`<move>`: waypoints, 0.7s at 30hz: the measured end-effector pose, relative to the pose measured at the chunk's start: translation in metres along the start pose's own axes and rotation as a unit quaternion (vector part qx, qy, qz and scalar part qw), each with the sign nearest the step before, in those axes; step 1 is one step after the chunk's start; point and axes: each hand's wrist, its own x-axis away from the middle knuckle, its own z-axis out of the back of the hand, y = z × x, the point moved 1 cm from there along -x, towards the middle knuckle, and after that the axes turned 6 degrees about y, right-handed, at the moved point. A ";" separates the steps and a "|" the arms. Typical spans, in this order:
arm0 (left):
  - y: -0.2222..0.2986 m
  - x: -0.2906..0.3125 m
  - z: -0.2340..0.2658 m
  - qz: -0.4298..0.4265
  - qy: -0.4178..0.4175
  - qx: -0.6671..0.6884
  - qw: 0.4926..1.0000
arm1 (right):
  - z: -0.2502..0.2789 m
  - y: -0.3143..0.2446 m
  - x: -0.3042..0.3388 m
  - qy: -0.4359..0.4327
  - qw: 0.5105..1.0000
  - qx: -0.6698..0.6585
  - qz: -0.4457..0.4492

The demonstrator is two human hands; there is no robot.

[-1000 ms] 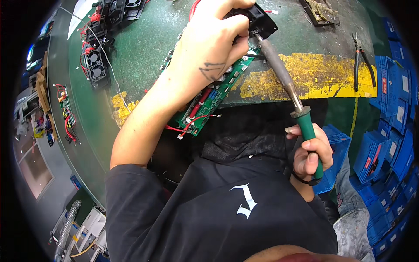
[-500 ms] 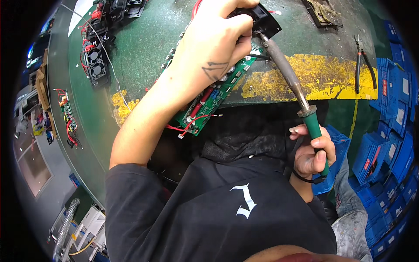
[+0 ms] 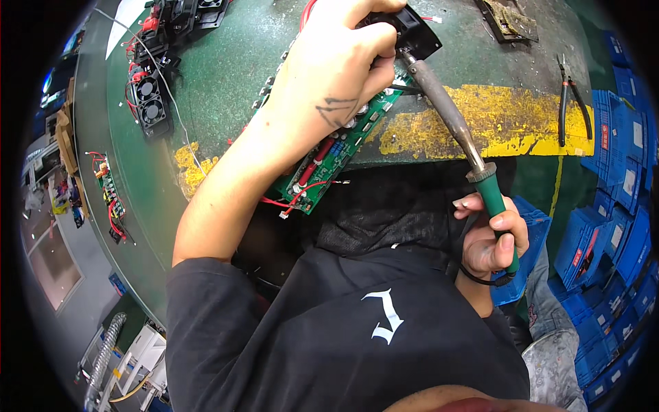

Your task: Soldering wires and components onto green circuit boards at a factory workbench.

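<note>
My right hand (image 3: 491, 240) is wrapped round the green handle of a soldering iron (image 3: 443, 103). The iron slants up and to the left, and its tip meets a black plastic housing (image 3: 419, 38) at the top of the view. Fingers of my left hand (image 3: 343, 55) are closed on that housing; the exact spot under the tip is partly hidden. Beneath my left wrist lies a long green circuit board (image 3: 329, 161) with red and blue parts. Red wires (image 3: 302, 196) with a white connector hang from its near end.
Black twin-fan units (image 3: 149, 103) stand in a row at the far left. A smaller circuit board (image 3: 111, 199) lies farther left. On the right are pliers (image 3: 570, 103) and a dirty sponge tray (image 3: 511, 24). Blue bins (image 3: 614, 206) are stacked beside the green bench (image 3: 226, 48).
The iron's tip end has shifted very slightly left. On the far left the small circuit board has slid a little toward me. My left hand stays nearly still.
</note>
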 end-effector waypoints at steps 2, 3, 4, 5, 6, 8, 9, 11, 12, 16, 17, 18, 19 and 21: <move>-0.001 0.002 0.001 0.015 0.011 0.028 0.999 | -0.002 0.002 0.000 0.000 1.000 -0.004 -0.002; 0.000 0.000 0.003 -0.004 0.015 0.010 1.000 | -0.003 0.002 0.000 0.001 1.000 -0.005 -0.003; 0.001 -0.001 0.004 -0.023 0.019 -0.007 1.000 | -0.003 0.001 0.001 0.003 1.000 -0.006 -0.004; -0.011 -0.001 -0.006 -0.024 0.019 -0.007 1.000 | -0.002 0.001 0.001 0.004 1.000 -0.005 -0.003; -0.030 0.003 -0.019 -0.135 0.115 0.019 0.984 | -0.003 -0.001 0.002 -0.010 1.000 -0.005 -0.014; -0.040 0.004 -0.027 -0.246 0.207 0.050 0.946 | 0.001 -0.002 0.002 -0.020 0.999 -0.001 -0.025; -0.040 0.004 -0.027 -0.247 0.203 0.045 0.946 | 0.003 -0.003 0.001 -0.024 0.999 0.001 -0.023; -0.040 0.003 -0.028 -0.249 0.198 0.041 0.947 | 0.005 -0.004 0.002 -0.029 0.999 0.003 -0.021; -0.037 0.001 -0.026 -0.248 0.195 0.045 0.948 | 0.006 -0.004 0.002 -0.025 0.999 0.001 -0.022; 0.000 -0.002 0.002 -0.023 0.006 -0.007 1.000 | 0.009 -0.004 0.004 -0.014 1.000 0.002 -0.021; 0.000 -0.003 0.002 -0.024 0.007 -0.005 1.000 | 0.011 -0.005 0.004 -0.013 1.000 0.003 -0.020; 0.001 -0.003 0.003 -0.023 0.005 -0.008 1.000 | 0.011 -0.005 0.005 -0.009 1.000 -0.008 -0.024; 0.001 -0.002 0.003 -0.021 0.002 -0.011 1.000 | 0.013 -0.005 0.005 -0.004 0.999 -0.019 -0.029; -0.031 0.002 -0.019 -0.139 0.105 0.012 0.985 | 0.013 -0.008 0.005 -0.005 0.998 -0.042 -0.042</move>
